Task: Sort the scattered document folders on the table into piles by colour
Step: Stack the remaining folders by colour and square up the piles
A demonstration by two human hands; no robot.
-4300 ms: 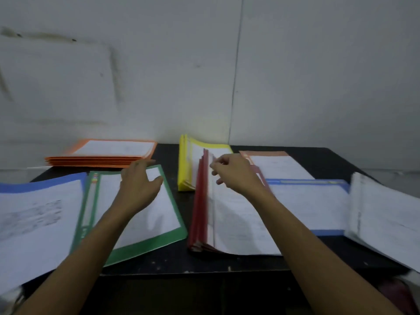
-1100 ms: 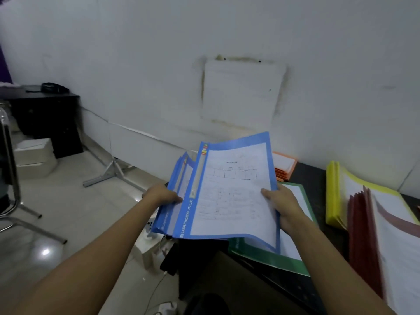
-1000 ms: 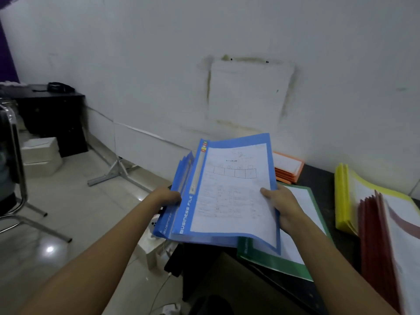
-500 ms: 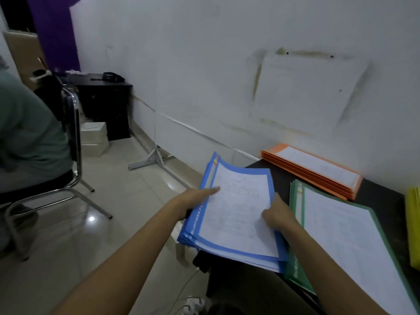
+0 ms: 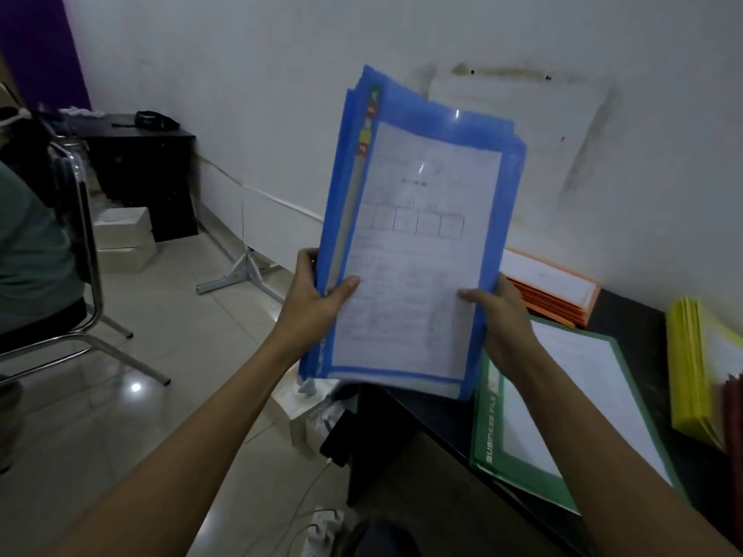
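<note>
Blue folders [image 5: 410, 251]: upright stack, raised over the table's left edge, lower corners blurred.
Left hand [image 5: 317, 303]: clamps spine side.
Right hand [image 5: 502, 319]: clamps opposite edge.
Green folder [image 5: 563, 400]: flat on table [image 5: 627, 319], partly hidden.
Yellow folders [image 5: 691, 363]: cut off right.

"BUSINESS FILE" runs along the green folder's [image 5: 518, 448] spine edge.

wall [image 5: 281, 74]: white, stained | floor [image 5: 181, 355]: pale glossy tiles, light glare | far-left: black cabinet [image 5: 148, 174], metal-framed chair [image 5: 86, 275], white boxes [image 5: 124, 239] | purple panel [image 5: 36, 46] top-left
</note>
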